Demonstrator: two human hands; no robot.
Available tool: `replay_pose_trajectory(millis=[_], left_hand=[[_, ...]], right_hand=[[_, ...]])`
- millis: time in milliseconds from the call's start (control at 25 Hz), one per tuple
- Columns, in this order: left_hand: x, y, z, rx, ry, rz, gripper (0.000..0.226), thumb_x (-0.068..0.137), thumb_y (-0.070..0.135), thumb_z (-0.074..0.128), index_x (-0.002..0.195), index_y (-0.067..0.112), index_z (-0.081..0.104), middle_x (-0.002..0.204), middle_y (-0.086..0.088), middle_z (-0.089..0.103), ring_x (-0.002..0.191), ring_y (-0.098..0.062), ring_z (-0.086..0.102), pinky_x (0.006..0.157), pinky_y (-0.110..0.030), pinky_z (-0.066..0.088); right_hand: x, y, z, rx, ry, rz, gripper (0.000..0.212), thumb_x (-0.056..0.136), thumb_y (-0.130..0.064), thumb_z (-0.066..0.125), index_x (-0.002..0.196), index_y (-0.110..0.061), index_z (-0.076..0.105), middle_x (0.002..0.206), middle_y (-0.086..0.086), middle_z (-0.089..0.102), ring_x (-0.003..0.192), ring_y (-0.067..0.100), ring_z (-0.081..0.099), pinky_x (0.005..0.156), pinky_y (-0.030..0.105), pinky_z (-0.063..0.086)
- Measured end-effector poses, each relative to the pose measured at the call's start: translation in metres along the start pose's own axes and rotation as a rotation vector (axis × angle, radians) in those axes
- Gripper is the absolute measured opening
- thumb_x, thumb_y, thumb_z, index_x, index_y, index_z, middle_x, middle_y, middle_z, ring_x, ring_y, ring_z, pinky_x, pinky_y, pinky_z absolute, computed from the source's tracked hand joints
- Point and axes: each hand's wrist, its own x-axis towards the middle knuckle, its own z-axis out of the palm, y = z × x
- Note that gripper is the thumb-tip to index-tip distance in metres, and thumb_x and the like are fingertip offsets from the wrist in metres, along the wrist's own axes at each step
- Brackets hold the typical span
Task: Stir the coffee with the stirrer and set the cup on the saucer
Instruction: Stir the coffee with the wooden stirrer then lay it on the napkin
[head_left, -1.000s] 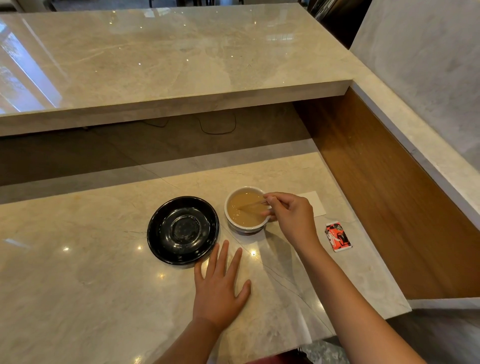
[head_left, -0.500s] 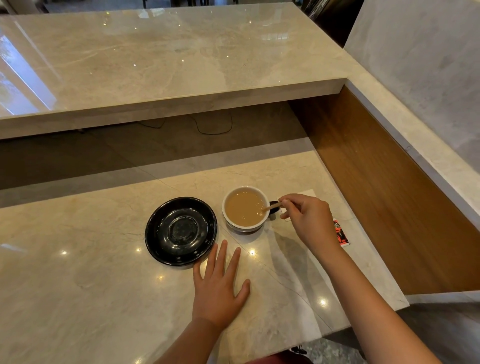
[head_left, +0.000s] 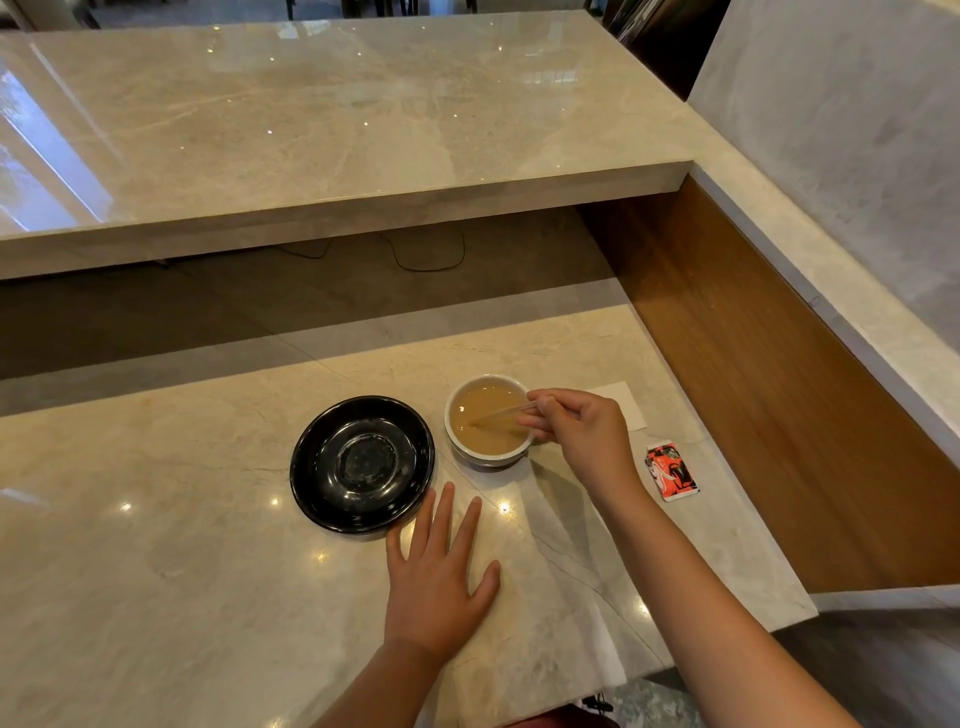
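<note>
A white cup (head_left: 488, 453) of light brown coffee stands on the marble counter, just right of an empty black saucer (head_left: 362, 464). My right hand (head_left: 584, 435) hovers at the cup's right rim and pinches a thin pale stirrer (head_left: 501, 414), whose tip dips into the coffee. My left hand (head_left: 436, 571) lies flat on the counter with fingers spread, in front of the saucer and cup, holding nothing.
A white napkin (head_left: 626, 408) lies behind my right hand. A red and black sachet (head_left: 670, 470) lies to the right near the wooden side panel (head_left: 779, 389). A raised marble ledge (head_left: 332, 130) runs across the back. The counter's front edge is close to my body.
My right hand, which had drawn back to the right of the cup, has moved left over the rim again, sweeping the stirrer through the coffee. The left hand has stayed flat.
</note>
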Motion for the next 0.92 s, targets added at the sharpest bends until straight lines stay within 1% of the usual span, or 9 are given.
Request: replay_pose_trajectory(millis=[120,240,360,400,560,640,760,840,920], left_hand=[[0.0,0.0,-0.001,0.001,0.0,0.0,0.065,0.087,0.059,0.03,0.145,0.033,0.019,0.156,-0.002,0.009,0.141,-0.018,-0.005,0.108,-0.048,-0.004],[0.0,0.0,0.0,0.003,-0.014,-0.001,0.066,0.087,0.06,0.026,0.146,0.034,0.014,0.157,0.0,0.003,0.14,-0.016,-0.012,0.108,-0.05,-0.004],[0.0,0.0,0.0,0.011,-0.02,-0.001,0.066,0.086,0.061,0.024,0.146,0.035,0.011,0.156,0.002,-0.002,0.139,-0.015,-0.016,0.107,-0.048,-0.008],[0.0,0.0,0.0,0.005,-0.018,0.0,0.066,0.086,0.061,0.025,0.146,0.035,0.012,0.156,0.002,-0.002,0.139,-0.015,-0.016,0.107,-0.048,-0.007],[0.0,-0.001,0.0,0.02,-0.025,-0.003,0.067,0.086,0.061,0.025,0.146,0.035,0.012,0.156,0.002,-0.002,0.139,-0.014,-0.016,0.107,-0.048,-0.006],[0.001,-0.001,0.0,0.021,-0.021,-0.004,0.067,0.086,0.061,0.025,0.146,0.034,0.014,0.155,0.002,-0.001,0.139,-0.015,-0.015,0.107,-0.049,-0.004],[0.001,-0.001,0.0,0.014,-0.03,-0.009,0.067,0.086,0.062,0.026,0.145,0.034,0.015,0.154,0.003,-0.003,0.139,-0.015,-0.013,0.107,-0.05,-0.003],[0.001,-0.001,0.001,0.025,-0.034,-0.011,0.067,0.086,0.062,0.025,0.146,0.036,0.011,0.153,0.004,-0.008,0.138,-0.014,-0.018,0.107,-0.049,-0.006],[0.001,-0.002,0.001,0.037,-0.038,-0.012,0.067,0.086,0.063,0.024,0.145,0.037,0.007,0.153,0.005,-0.011,0.136,-0.012,-0.022,0.106,-0.048,-0.009]], right_hand=[[0.009,0.002,-0.003,0.02,0.075,0.043,0.018,0.09,-0.008,0.053,0.099,-0.004,0.067,0.077,0.006,0.072,0.076,0.015,0.071,0.071,0.022,0.058],[0.011,0.005,-0.014,-0.123,0.15,-0.01,0.018,0.09,-0.008,0.052,0.098,-0.003,0.068,0.083,0.011,0.072,0.077,0.019,0.071,0.073,0.026,0.058],[0.004,0.005,-0.026,-0.284,0.141,-0.069,0.017,0.09,-0.01,0.053,0.093,-0.009,0.071,0.078,0.008,0.072,0.071,0.019,0.07,0.073,0.04,0.058],[0.0,0.004,-0.027,-0.337,0.123,-0.088,0.017,0.089,-0.012,0.054,0.091,-0.011,0.071,0.077,0.008,0.073,0.068,0.018,0.07,0.072,0.041,0.057],[-0.017,0.0,-0.024,-0.501,0.05,-0.134,0.015,0.088,-0.017,0.056,0.089,-0.017,0.071,0.072,0.002,0.073,0.059,0.009,0.067,0.064,0.03,0.05],[-0.023,-0.001,-0.021,-0.464,0.026,-0.115,0.015,0.089,-0.017,0.056,0.088,-0.018,0.071,0.072,0.001,0.072,0.057,0.008,0.066,0.063,0.029,0.05],[-0.027,-0.004,-0.019,-0.317,0.016,-0.053,0.018,0.089,-0.013,0.055,0.084,-0.02,0.07,0.076,-0.004,0.071,0.051,0.007,0.065,0.065,0.03,0.053],[-0.027,-0.004,-0.022,-0.234,0.049,-0.017,0.02,0.089,-0.012,0.054,0.082,-0.022,0.069,0.076,-0.007,0.07,0.048,0.007,0.064,0.065,0.032,0.054],[-0.028,-0.004,-0.028,-0.201,0.091,-0.001,0.018,0.089,-0.012,0.055,0.084,-0.02,0.07,0.076,-0.008,0.07,0.047,0.006,0.064,0.063,0.032,0.054]])
